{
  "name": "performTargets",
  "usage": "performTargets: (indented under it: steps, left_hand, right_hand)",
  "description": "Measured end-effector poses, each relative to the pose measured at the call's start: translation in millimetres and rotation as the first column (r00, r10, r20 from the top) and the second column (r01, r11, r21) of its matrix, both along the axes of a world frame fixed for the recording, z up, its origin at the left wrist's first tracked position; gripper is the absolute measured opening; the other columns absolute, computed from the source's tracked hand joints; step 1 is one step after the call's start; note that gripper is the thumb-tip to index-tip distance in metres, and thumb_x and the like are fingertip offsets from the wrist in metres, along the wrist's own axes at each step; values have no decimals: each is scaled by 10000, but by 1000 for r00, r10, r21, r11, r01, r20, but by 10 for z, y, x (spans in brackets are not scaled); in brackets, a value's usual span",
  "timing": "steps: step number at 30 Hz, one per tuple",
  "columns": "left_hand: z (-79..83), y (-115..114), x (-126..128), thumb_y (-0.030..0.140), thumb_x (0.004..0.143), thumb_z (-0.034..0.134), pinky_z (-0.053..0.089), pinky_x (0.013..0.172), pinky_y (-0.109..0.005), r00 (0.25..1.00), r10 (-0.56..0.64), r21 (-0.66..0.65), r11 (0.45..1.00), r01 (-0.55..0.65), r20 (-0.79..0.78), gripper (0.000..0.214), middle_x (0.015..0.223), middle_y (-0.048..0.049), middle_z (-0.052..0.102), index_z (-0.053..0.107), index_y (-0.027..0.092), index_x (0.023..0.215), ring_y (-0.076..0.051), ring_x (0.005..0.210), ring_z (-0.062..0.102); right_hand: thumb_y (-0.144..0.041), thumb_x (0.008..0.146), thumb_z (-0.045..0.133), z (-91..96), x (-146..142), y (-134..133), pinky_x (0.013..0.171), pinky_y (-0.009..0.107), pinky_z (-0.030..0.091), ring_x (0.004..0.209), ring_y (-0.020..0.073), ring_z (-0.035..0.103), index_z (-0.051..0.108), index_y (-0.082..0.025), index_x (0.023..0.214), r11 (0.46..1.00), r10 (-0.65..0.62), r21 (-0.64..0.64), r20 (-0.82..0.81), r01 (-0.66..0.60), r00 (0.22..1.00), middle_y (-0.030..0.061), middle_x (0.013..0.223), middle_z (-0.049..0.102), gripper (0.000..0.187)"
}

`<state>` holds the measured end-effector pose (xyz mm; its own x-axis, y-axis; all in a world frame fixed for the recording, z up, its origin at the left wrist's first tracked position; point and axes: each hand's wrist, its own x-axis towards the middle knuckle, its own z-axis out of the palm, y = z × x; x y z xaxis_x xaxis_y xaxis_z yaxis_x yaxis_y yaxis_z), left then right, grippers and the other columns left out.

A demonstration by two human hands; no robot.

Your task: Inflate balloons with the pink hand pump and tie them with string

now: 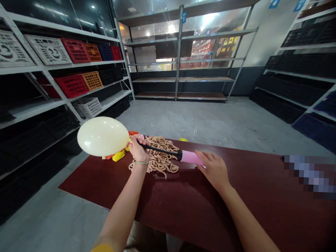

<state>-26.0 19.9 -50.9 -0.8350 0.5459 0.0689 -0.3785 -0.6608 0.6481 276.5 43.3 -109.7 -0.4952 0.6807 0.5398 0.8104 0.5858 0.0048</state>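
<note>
left hand (138, 150): fingers clamped on balloon (102, 136) neck | right hand (215, 169): fingers round pump (189, 157) | likely inflating | next: needs steady hold

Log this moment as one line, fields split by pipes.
left hand: at neck of inflated pale balloon, by black rod | right hand: grips pink pump | tan strands: heaped on table

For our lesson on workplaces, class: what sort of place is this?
Probably a storeroom: tall metal shelves stand ahead and at both sides, plastic crates sit on the left-hand ones, and the floor is plain grey.
</note>
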Motion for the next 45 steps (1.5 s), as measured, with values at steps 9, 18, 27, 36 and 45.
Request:
performTargets:
  steps: [9,18,27,36,45]
  left_hand:
    - [-4,50,77,416,832,590,356,452,-206,998,-19,40,999,21,-60,334,560,78,371,388,201,678,-55,434,381]
    - [84,36,19,414,868,556,314,413,-216,998,66,43,997,-65,-23,330,536,73,341,372,211,685,-63,421,365]
    - [71,-14,833,511,858,582,308,388,-203,986,-159,-27,987,158,-57,383,517,77,358,399,210,707,-55,391,359]
    - [46,4,734,523,845,604,323,386,-208,985,-163,-30,986,162,-53,397,491,85,366,402,210,708,-59,371,369]
    - [175,-31,47,430,843,623,275,391,-200,999,0,39,999,2,-47,390,506,94,337,352,209,670,-44,387,345]
  right_hand:
    - [-284,879,569,16,83,62,846,361,365,1049,249,528,489,-303,1386,1000,-6,18,8,6,1000,61,1161,643,514]
    - [-286,879,567,63,39,7,805,328,383,1010,232,521,478,-296,1391,998,23,-53,27,-22,999,50,1161,634,520]
    - [-340,853,559,-34,-309,-311,663,289,401,920,219,586,456,-285,1408,991,27,-126,-114,-42,993,61,1083,657,567]
    - [-315,871,546,-23,-303,-267,668,292,409,951,225,580,444,-305,1407,990,49,-129,-58,-56,997,56,1104,657,546]
    - [-288,849,593,-4,-141,-144,675,292,395,973,224,543,477,-316,1386,997,21,-71,-12,-21,1000,40,1099,645,551]
